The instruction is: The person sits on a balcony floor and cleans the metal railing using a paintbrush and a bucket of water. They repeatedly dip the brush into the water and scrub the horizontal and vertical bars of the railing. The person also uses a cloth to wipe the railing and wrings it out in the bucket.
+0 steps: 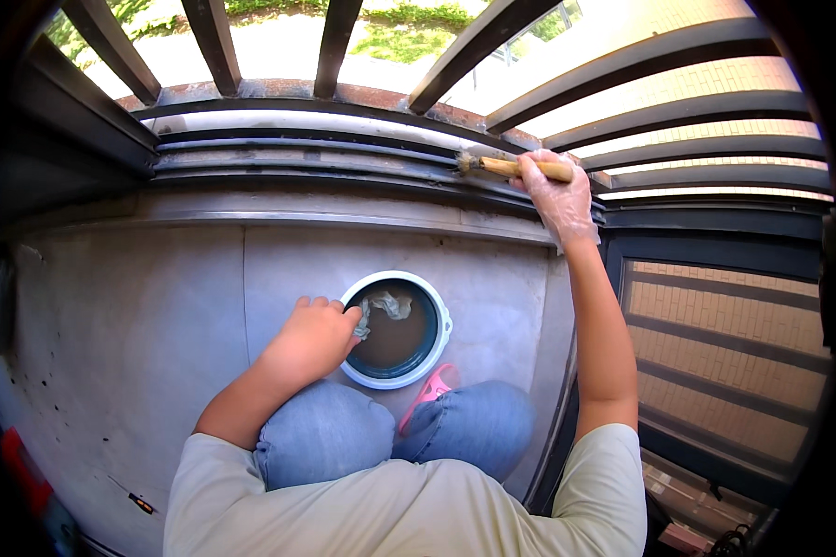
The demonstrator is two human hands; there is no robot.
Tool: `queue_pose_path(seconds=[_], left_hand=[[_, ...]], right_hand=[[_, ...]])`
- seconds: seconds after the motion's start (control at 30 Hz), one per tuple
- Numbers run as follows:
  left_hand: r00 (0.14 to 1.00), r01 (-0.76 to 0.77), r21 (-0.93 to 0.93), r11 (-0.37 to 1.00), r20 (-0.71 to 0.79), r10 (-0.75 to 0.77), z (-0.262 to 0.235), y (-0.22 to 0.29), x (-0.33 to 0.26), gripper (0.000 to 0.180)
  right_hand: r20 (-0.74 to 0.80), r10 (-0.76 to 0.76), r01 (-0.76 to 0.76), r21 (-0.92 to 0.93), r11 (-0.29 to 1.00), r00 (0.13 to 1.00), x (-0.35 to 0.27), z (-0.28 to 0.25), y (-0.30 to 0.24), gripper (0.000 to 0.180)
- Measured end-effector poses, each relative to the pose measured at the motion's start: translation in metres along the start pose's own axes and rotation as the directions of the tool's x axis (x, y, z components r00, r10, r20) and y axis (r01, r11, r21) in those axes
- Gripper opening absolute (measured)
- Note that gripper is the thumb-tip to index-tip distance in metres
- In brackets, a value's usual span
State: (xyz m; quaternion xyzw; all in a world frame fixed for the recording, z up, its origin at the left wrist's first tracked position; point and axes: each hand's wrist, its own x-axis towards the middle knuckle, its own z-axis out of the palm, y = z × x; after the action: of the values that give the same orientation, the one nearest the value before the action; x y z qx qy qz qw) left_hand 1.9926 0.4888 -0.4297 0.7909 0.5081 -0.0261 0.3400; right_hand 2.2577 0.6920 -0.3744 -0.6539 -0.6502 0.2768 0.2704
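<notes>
In a clear plastic glove, my right hand (559, 193) grips the wooden handle of a small brush (503, 167). Its bristles point left and rest at the dark window track (316, 160) below the bars. My bare left hand (314, 336) is at the left rim of a round basin (348, 369), fingers curled at a pale wet rag (392, 306). Part of that rag lies in the murky brown water (395, 343), and one end reaches up to my fingertips. The basin has a white rim and a dark inside.
Dark metal bars (334, 46) stand beyond the track, and a dark-framed glass panel (724, 362) is on the right. My knees and a pink slipper (427, 395) are close to the basin. A screwdriver (140, 503) lies on the grey floor (149, 316) at lower left.
</notes>
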Motion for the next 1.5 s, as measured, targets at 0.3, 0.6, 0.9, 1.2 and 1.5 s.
queue_pose_path(seconds=[0.3,0.6,0.9,1.2,1.5], left_hand=[[0.998,-0.058,-0.04,0.998,-0.002,0.058,0.002,-0.004,0.003,0.029],[0.996,-0.093,-0.036,0.995,0.009,0.093,0.001,-0.003,0.005,0.028],[0.998,-0.068,-0.047,0.997,-0.016,0.067,0.002,-0.01,-0.001,0.026],[0.989,-0.146,-0.049,0.988,-0.003,0.146,0.004,-0.005,0.004,0.026],[0.985,-0.161,-0.106,0.981,0.05,0.167,0.003,-0.002,0.0,0.026]], right_hand=[[0.035,-0.194,0.196,-0.095,0.976,0.98,-0.028,0.015,0.018,0.015],[0.086,-0.153,0.134,0.189,0.973,0.985,-0.022,0.085,-0.036,0.018],[0.049,-0.078,0.08,-0.04,0.996,0.996,-0.005,0.032,-0.012,0.019],[0.054,-0.332,0.336,-0.183,0.924,0.942,-0.025,0.104,-0.057,0.016],[0.049,-0.394,0.394,0.012,0.919,0.918,-0.04,0.165,-0.117,0.015]])
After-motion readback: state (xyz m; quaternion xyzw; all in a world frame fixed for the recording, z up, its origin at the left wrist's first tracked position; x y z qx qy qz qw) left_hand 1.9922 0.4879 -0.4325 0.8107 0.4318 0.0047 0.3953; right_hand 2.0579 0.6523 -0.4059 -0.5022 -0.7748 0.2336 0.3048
